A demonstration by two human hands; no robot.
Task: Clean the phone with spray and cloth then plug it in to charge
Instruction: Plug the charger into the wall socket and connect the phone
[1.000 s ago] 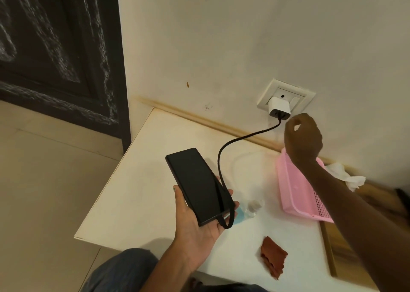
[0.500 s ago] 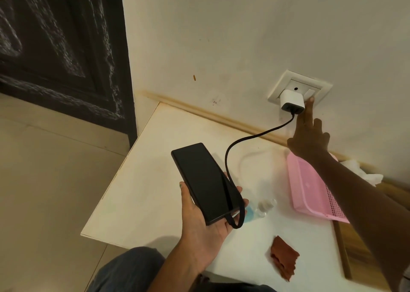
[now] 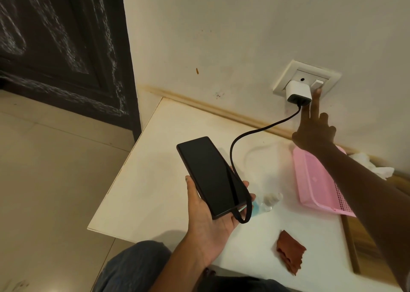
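Note:
My left hand holds the black phone screen up over the white table, thumb and fingers curled round its sides. A black cable runs from the phone's near end to the white charger plugged into the wall socket. My right hand reaches up to the socket plate, its straight index fingertip at the switch beside the charger. A small spray bottle lies on the table past the phone. The rust-brown cloth lies crumpled near the front edge.
A pink plastic basket sits on the table under my right forearm, with white tissue behind it. A dark door stands at the left above a tiled floor. My knee in jeans is below the table edge.
My right hand rose from below the charger, its index finger straightened and came up to the switch on the socket plate. The left hand kept holding the plugged-in phone.

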